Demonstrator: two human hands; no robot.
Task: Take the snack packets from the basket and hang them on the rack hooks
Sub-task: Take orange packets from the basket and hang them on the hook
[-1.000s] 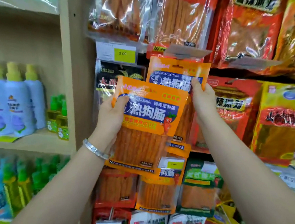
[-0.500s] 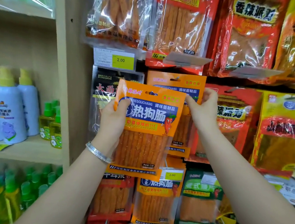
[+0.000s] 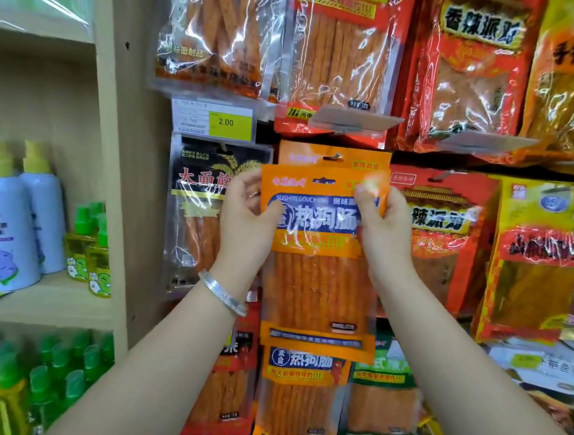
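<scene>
A person holds up a flat orange plastic snack packet [image 3: 317, 288]. It has a blue name band, and long orange sticks show through its clear window. It is upright in the middle of the view, in front of the rack.

The left hand [image 3: 247, 221] is at 9 o'clock of the packet. It pinches the packet's left edge, with the thumb on the front and the fingers curled behind. The right hand [image 3: 382, 231] is at 3 o'clock and pinches the top right corner, thumb on the front. That corner is blurry, so its fingertips are hard to see. A shiny silver bracelet [image 3: 223, 293] sits on the left wrist.

At 12 o'clock of the held packet, just behind it, a second orange packet of the same kind [image 3: 300, 157] hangs on a thin metal hook [image 3: 335, 157]. Only its top strip shows. The held packet's top edge is just under that hook.

At 6 o'clock a third orange packet [image 3: 298, 400] hangs lower down. At 9 o'clock, past the left hand, hangs a black and clear packet [image 3: 197, 210]. At 3 o'clock, past the right hand, hangs a red packet [image 3: 445, 236]. At 11 o'clock is a white and yellow price tag [image 3: 226, 122] that says 2.00.

Far out at 9 o'clock, a pale wooden shelf [image 3: 49, 301] holds white and blue spray bottles with yellow tops [image 3: 3, 229] and small green-capped bottles [image 3: 85, 253].
</scene>
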